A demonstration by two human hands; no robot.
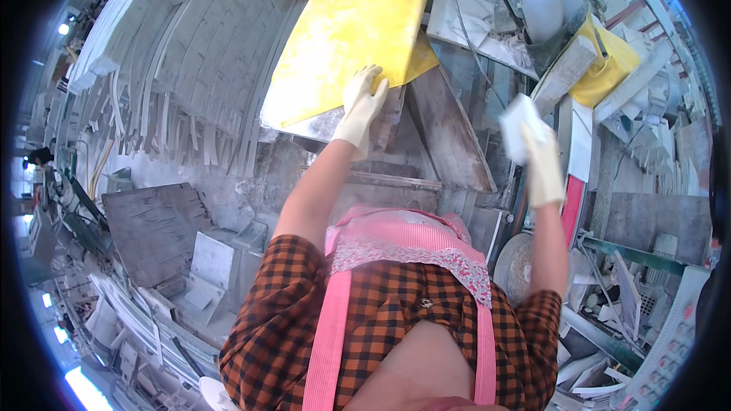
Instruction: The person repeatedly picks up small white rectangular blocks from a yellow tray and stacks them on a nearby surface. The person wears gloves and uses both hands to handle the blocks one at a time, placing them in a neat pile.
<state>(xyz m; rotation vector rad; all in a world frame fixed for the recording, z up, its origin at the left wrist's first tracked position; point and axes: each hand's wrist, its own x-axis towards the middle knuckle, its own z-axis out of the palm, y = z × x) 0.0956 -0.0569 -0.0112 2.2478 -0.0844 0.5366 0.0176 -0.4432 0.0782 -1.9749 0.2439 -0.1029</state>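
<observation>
A yellow sheet point(350, 27), dusted with white, covers a slanting work surface in front of me. My left hand point(361, 103), in a cream rubber glove, lies on the sheet near its close edge with the fingers outstretched. Off to the right, my right hand point(544, 167), gloved alike, is closed on a flat white rectangular piece point(519, 128). That piece is slightly blurred, and its material is unclear. Its position is beside the machinery, away from the sheet. The fingers around it are partly hidden.
Stacked pale grey strips point(205, 53) rise at the left. A brown board point(453, 125) leans beneath the sheet. Another yellow cloth point(605, 65) hangs at the right near a white curved container point(550, 4). A dark flat panel point(156, 228) lies lower left.
</observation>
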